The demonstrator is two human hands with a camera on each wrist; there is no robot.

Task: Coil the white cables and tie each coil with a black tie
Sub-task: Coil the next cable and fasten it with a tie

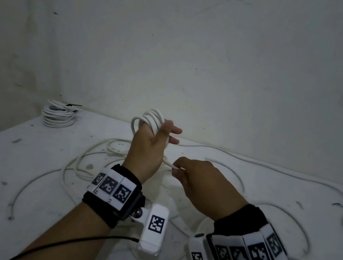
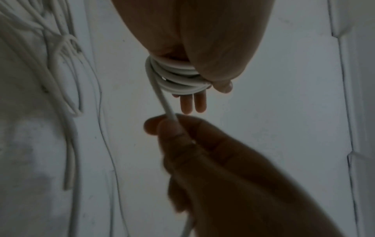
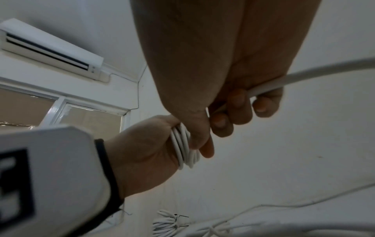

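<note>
Right hand [image 1: 194, 176] pinches the white cable [image 1: 168, 163]; left hand [image 1: 147, 148] clamps the coil [image 1: 152, 117] round its fingers; we judge winding in hand, more slack to feed.

Your left hand [image 1: 147, 148] and right hand [image 1: 198, 179] are bare, forearms [image 1: 82, 221] too. Black band [image 1: 107, 207] on each wrist, ringed with white tiles [image 1: 109, 184] printed with black square codes. White boxy camera pod [image 1: 154, 229] at each inner wrist, one code apiece. Thin black cable [image 1: 102, 237] off the left pod.

Hands x2: L hand [image 1: 147, 148], R hand [image 1: 199, 177]. Coils x2: tied coil [image 1: 58, 116], untied coil [image 1: 153, 119].
</note>
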